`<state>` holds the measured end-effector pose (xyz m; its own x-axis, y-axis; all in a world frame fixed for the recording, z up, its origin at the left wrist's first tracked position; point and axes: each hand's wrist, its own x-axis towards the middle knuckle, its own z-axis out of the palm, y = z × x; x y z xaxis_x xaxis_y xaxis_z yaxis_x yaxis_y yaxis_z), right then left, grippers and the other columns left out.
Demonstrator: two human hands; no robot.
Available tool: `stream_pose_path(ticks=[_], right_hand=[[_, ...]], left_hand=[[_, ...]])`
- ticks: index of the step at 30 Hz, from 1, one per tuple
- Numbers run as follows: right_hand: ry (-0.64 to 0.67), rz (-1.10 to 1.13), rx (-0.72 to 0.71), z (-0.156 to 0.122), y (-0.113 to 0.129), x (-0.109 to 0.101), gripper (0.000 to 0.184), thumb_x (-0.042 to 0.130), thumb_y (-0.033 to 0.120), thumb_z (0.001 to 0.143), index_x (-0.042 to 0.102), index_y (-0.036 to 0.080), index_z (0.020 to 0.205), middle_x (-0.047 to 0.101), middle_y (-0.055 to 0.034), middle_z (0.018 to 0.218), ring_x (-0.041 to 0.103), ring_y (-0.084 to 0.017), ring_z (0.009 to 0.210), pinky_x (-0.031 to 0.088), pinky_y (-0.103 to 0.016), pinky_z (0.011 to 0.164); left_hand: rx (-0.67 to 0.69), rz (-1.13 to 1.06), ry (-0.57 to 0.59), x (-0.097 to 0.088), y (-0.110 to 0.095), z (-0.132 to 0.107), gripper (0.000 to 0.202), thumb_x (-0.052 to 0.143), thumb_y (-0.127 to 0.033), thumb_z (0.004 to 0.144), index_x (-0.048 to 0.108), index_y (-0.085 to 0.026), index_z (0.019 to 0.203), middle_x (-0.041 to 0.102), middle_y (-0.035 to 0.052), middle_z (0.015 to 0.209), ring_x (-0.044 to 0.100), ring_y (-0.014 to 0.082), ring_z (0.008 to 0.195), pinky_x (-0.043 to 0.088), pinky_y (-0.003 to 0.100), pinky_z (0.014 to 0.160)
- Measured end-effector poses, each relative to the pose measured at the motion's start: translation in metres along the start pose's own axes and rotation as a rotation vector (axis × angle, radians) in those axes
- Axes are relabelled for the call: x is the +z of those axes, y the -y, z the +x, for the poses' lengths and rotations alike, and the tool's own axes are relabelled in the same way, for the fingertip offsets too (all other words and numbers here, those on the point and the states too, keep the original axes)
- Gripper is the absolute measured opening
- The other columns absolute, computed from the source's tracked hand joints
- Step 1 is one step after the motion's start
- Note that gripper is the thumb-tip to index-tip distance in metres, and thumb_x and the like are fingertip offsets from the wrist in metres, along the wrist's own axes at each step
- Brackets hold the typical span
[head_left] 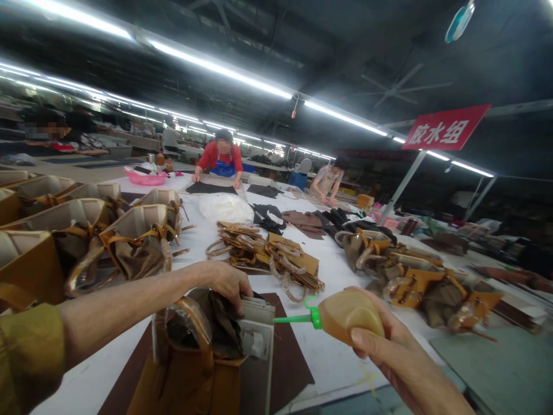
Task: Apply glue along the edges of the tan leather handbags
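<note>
Tan bag (185,380) on brown sheet (291,363), desk (337,360) beneath. Left hand (227,282) at the bag's upper edge, fingers bent; cannot tell whether they pinch. Right hand (391,346), right of the bag: fingers grasping amber bottle (345,316), green nozzle (296,319) aimed bagward, contact unclear. Open bags (133,239) left of the bag.
</note>
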<state>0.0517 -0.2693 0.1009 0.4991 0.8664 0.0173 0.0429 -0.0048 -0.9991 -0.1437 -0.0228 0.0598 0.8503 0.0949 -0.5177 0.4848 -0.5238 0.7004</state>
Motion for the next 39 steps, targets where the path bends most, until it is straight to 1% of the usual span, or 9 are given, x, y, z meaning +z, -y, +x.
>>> stream_pose_path(ticks=[5,9,12,17,21,25,29,34,39], right_hand=[[-0.011,-0.145,-0.015,0.000,-0.003,-0.007,0.071,0.074,0.045,0.057,0.043,0.023,0.117,0.060,0.0008,0.075,0.044,-0.017,0.061,0.035,-0.026,0.050],[-0.056,-0.217,-0.058,0.000,-0.007,-0.008,0.064,0.066,0.049,0.068,0.040,0.023,0.120,0.053,0.0048,0.058,0.040,-0.015,0.052,0.033,-0.027,0.049],[-0.109,-0.248,-0.088,-0.003,-0.008,-0.003,0.065,0.064,0.052,0.069,0.040,0.020,0.119,0.049,0.0056,0.050,0.040,-0.016,0.048,0.033,-0.027,0.045],[-0.163,-0.230,-0.093,-0.004,-0.016,0.004,0.069,0.070,0.051,0.061,0.044,0.018,0.116,0.056,0.0025,0.058,0.043,-0.016,0.046,0.037,-0.027,0.039],[-0.172,-0.216,-0.117,-0.001,-0.023,0.005,0.068,0.072,0.048,0.061,0.044,0.021,0.116,0.056,0.0038,0.060,0.046,-0.016,0.046,0.037,-0.026,0.038],[-0.185,-0.229,-0.135,0.001,-0.024,0.007,0.068,0.072,0.048,0.061,0.045,0.022,0.117,0.057,0.0027,0.066,0.047,-0.015,0.047,0.037,-0.025,0.038],[-0.189,-0.248,-0.145,0.002,-0.024,0.008,0.066,0.072,0.049,0.061,0.045,0.022,0.115,0.056,0.0033,0.063,0.047,-0.015,0.048,0.038,-0.025,0.038],[-0.164,-0.347,-0.158,0.001,-0.029,0.006,0.062,0.069,0.052,0.064,0.045,0.026,0.115,0.055,0.0048,0.059,0.048,-0.017,0.051,0.040,-0.028,0.042],[-0.185,-0.428,-0.209,0.001,-0.036,-0.001,0.058,0.068,0.052,0.064,0.048,0.026,0.112,0.058,0.0033,0.066,0.049,-0.016,0.048,0.042,-0.027,0.040]], left_hand=[[0.013,-0.010,-0.009,0.000,-0.001,0.000,0.020,0.065,-0.026,0.060,0.068,-0.021,0.080,0.061,-0.0031,0.062,0.054,0.0164,0.057,0.044,0.023,0.051],[0.021,0.000,0.005,0.000,-0.002,0.003,0.019,0.066,-0.024,0.060,0.068,-0.022,0.079,0.062,-0.0038,0.063,0.055,0.0166,0.058,0.044,0.022,0.050],[0.031,0.010,0.013,-0.001,0.001,0.006,0.020,0.066,-0.024,0.059,0.069,-0.022,0.079,0.062,-0.0034,0.064,0.055,0.0170,0.059,0.043,0.022,0.049],[0.048,0.026,0.014,-0.002,0.004,0.009,0.019,0.066,-0.025,0.061,0.068,-0.022,0.079,0.061,-0.0043,0.060,0.054,0.0161,0.056,0.042,0.022,0.048],[0.052,0.040,0.008,-0.001,0.002,0.009,0.019,0.066,-0.025,0.061,0.068,-0.022,0.080,0.062,-0.0041,0.064,0.054,0.0162,0.059,0.042,0.022,0.050],[0.048,0.059,-0.004,-0.001,-0.001,0.009,0.017,0.065,-0.024,0.061,0.067,-0.021,0.078,0.061,-0.0037,0.063,0.054,0.0165,0.059,0.041,0.022,0.050],[0.031,0.062,-0.004,0.000,0.000,0.010,0.019,0.067,-0.025,0.061,0.067,-0.021,0.080,0.062,-0.0035,0.064,0.054,0.0172,0.059,0.042,0.024,0.052],[0.024,0.060,0.005,0.000,0.002,0.013,0.021,0.067,-0.026,0.061,0.067,-0.021,0.081,0.062,-0.0030,0.065,0.055,0.0182,0.061,0.043,0.024,0.052],[0.015,0.077,-0.003,0.001,-0.002,0.012,0.018,0.065,-0.023,0.062,0.067,-0.020,0.080,0.060,-0.0041,0.061,0.054,0.0164,0.059,0.041,0.022,0.049]])
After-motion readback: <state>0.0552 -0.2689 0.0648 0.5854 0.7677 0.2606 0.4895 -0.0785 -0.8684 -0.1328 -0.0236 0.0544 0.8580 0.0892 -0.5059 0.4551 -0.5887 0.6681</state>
